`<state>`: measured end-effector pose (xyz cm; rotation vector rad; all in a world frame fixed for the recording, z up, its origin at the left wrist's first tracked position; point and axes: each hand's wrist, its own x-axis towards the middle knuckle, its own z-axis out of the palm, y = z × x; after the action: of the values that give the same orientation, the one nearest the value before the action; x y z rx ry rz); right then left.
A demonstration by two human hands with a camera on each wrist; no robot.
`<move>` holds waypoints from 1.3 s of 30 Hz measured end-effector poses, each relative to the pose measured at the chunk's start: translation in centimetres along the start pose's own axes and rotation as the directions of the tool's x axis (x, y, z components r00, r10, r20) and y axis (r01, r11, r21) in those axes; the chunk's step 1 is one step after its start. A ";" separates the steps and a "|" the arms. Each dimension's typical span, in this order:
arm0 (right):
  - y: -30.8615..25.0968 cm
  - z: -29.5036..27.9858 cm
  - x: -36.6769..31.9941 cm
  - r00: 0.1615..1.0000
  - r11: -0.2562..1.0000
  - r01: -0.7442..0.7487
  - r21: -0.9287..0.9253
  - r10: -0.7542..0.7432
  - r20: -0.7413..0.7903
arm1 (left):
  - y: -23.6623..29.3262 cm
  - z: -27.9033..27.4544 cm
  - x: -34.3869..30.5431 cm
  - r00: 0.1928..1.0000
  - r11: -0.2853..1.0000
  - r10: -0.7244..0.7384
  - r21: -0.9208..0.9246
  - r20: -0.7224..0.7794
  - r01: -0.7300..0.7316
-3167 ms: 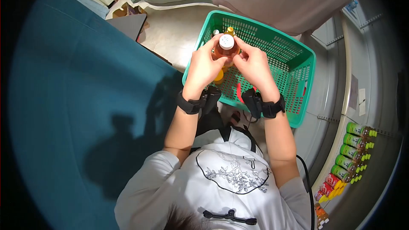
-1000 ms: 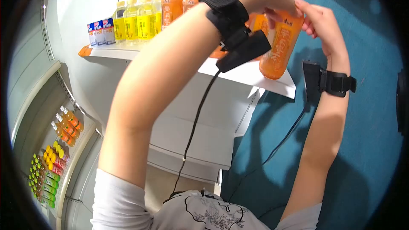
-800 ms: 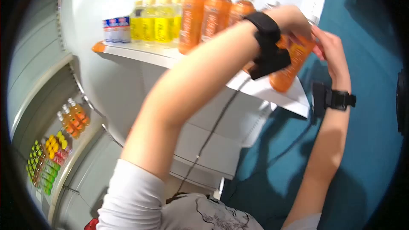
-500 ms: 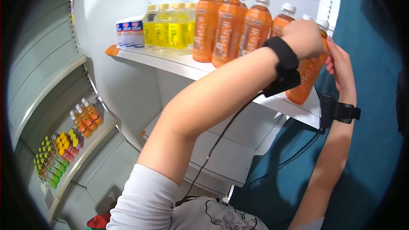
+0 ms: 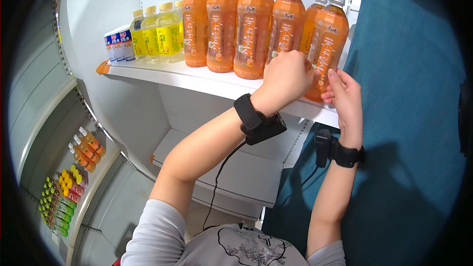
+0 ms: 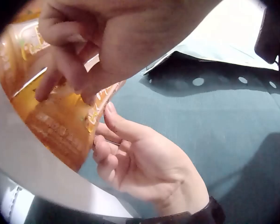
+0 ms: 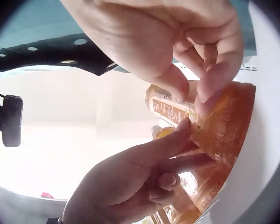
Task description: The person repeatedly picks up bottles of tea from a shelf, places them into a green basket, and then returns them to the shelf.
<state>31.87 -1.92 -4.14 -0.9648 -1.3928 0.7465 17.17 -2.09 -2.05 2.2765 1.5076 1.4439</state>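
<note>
**Two hands low on the end bottle**

You have the end bottle [image 5: 331, 34], a tall orange one with a white cap, at the right front of the shelf [image 5: 197, 82]. Its bottom is at the front edge, so a steady hold makes sense there.

Your left hand [image 5: 288, 79] grips it low on one side, with the thumb tip on the label and a finger reaching round the side. Your right hand [image 5: 346, 101] pinches the other side with its thumb and bent fingers. One hand on each side—that likely stops it from tipping either way. Holding it low would help you turn or nudge it a little, and it leaves the cap free.

Your left hand is close to the next orange bottle [image 5: 287, 24], so there is not much room for your knuckles. I can't tell if they touch it.

The other orange bottles [image 5: 221, 29] stand up in a front row, with more caps showing behind. Their labels face out, maybe so people can read them. The yellow-capped bottles [image 5: 169, 34] and the small boxes [image 5: 118, 47] sit together at the left end—each kind seems to have its own spot.
</note>
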 end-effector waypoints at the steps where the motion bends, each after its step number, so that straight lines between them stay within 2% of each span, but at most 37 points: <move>1: 0.4 0.0 0.6 1.000 1.000 -0.006 0.013 0.006 0.024 | 0.0 0.1 0.1 1.000 1.000 -0.001 0.000 0.004 0.001; 3: 0.9 0.2 1.2 0.999 0.999 -0.047 0.001 0.047 0.023 | -0.1 0.5 0.3 0.999 0.995 -0.005 0.100 -0.045 0.009; 5: 1.1 0.5 1.5 0.998 0.997 -0.034 0.074 0.030 0.059 | -0.3 0.8 0.3 0.998 0.994 -0.009 0.105 -0.069 0.016; 9: 1.1 1.1 1.8 0.999 0.999 -0.009 -0.032 0.011 0.052 | -0.6 1.6 0.3 0.992 0.994 -0.009 0.110 -0.129 0.023; 15: 1.2 0.9 2.1 0.997 0.999 -0.007 -0.041 0.011 0.077 | -0.1 2.0 -0.2 0.987 0.981 -0.006 0.192 -0.161 0.038; 19: 1.9 0.8 2.8 0.995 0.997 -0.019 -0.074 0.027 0.101 | -0.3 2.3 -0.3 0.983 0.984 -0.010 0.175 -0.186 0.043; 23: 2.0 0.5 2.9 0.981 0.997 -0.063 -0.033 0.068 0.184 | 0.0 2.4 -1.0 0.979 0.982 0.001 0.183 -0.204 0.037; 27: 1.5 0.4 1.6 0.977 0.998 -0.040 -0.041 0.048 0.207 | 0.5 1.3 -3.3 0.976 0.981 0.019 0.194 -0.217 0.024; 28: 0.8 0.3 -0.1 0.998 0.994 0.067 -0.082 -0.065 0.026 | 0.9 0.4 -4.8 0.960 0.986 0.050 0.169 -0.274 -0.003; 29: -0.2 0.2 -1.6 0.971 0.975 0.171 -0.143 -0.192 -0.145 | 1.2 -0.4 -6.3 0.937 0.989 0.078 0.142 -0.340 -0.031; 31: -1.6 -0.6 -4.6 0.923 0.958 0.282 -0.042 -0.283 -0.261 | 0.7 -2.2 -9.8 0.836 0.997 0.068 0.072 -0.545 -0.034; 33: -1.5 -1.3 -6.5 0.942 0.948 0.287 0.137 -0.253 -0.220 | -1.1 -3.4 -12.9 0.771 0.982 -0.161 -0.019 -0.616 0.190; 34: -0.9 -1.2 -7.2 0.948 0.947 0.285 0.149 -0.256 -0.189 | -2.9 -3.6 -14.1 0.755 0.962 -0.249 -0.062 -0.607 0.268; 35: -0.2 -0.8 -7.7 0.970 0.955 0.223 0.197 -0.197 -0.142 | -5.0 -3.5 -15.3 0.727 0.932 -0.340 -0.109 -0.597 0.346; 36: 0.6 -0.2 -8.0 0.987 0.959 0.155 0.237 -0.138 -0.085 | -6.7 -3.6 -16.7 0.698 0.921 -0.359 -0.113 -0.620 0.373; 37: 1.5 0.6 -8.2 0.989 0.960 0.146 0.238 -0.141 -0.038 | -8.2 -3.8 -18.0 0.701 0.890 -0.418 -0.107 -0.578 0.443; 38: 2.4 1.7 -8.4 0.997 0.958 0.081 0.277 -0.080 -0.015 | -9.0 -4.2 -19.4 0.699 0.857 -0.475 -0.099 -0.534 0.506; 39: 3.2 2.9 -8.6 1.000 0.950 0.016 0.313 -0.019 0.007 | -9.2 -4.9 -20.6 0.670 0.844 -0.488 -0.105 -0.559 0.526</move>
<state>28.75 -7.80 -11.09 -0.6987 -1.2431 0.9283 5.53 -14.65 -17.51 1.2682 2.1349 1.9721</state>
